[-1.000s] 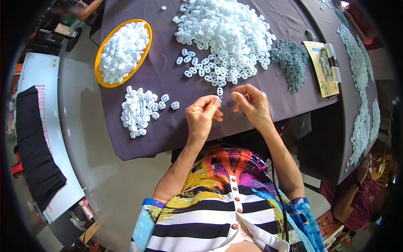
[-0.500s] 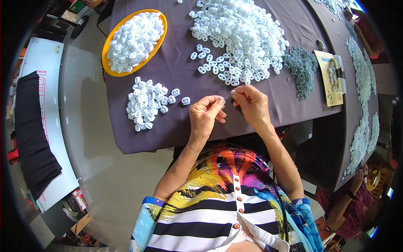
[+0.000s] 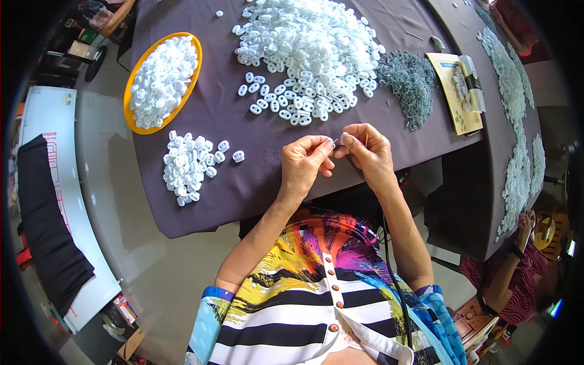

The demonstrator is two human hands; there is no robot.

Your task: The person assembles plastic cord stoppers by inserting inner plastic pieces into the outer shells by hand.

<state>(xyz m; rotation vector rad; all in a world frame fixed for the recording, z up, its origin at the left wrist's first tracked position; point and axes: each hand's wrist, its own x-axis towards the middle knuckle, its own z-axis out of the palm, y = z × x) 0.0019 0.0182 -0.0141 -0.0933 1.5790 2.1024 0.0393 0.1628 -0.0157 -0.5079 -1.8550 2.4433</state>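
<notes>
left hand fingertips pinch small white plastic piece | right hand pinches same piece, 3 o'clock side | judgement: keep pinches tight, align squarely | white-piece pile at 12 o'clock

Single head-worn fisheye view, looking steeply down and slightly forward from above the wearer's chest. The left hand and right hand sit near centre, close to the lens. The dark purple cloth-covered table extends beyond them; straight edges bow toward the rim.
</notes>
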